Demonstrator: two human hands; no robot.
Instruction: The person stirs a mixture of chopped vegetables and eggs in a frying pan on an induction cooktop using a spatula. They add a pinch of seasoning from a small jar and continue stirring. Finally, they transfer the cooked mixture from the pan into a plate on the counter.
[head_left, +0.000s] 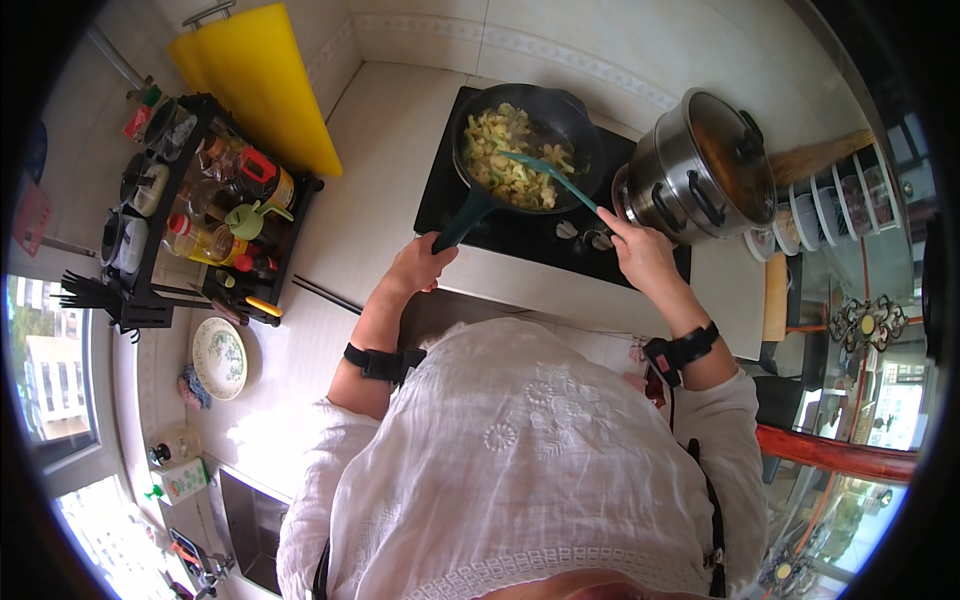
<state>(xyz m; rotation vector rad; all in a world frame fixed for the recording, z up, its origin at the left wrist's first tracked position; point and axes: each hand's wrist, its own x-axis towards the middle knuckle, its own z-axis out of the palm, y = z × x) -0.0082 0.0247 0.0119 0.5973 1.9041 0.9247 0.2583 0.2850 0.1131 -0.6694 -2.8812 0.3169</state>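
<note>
My left hand (418, 264) grips the dark green handle (466, 220) of a black frying pan (583, 142), which rests on a black cooktop (510, 234). Inside the pan lie pieces of what looks like cauliflower (499, 135), some yellowish and some green. In my right hand (642, 251) is a teal spatula (564, 182), its head among the food near the middle of the pan. Two control knobs (598, 240) show on the cooktop, just left of my right hand.
Right of the pan stands a tall steel steamer pot (664, 176) with a glass lid. Stacked lidded containers (825, 202) sit farther right. At left are a black rack (169, 247) of bottles, a yellow cutting board (259, 90), chopsticks (328, 294), a patterned plate (220, 358) and a sink (255, 529).
</note>
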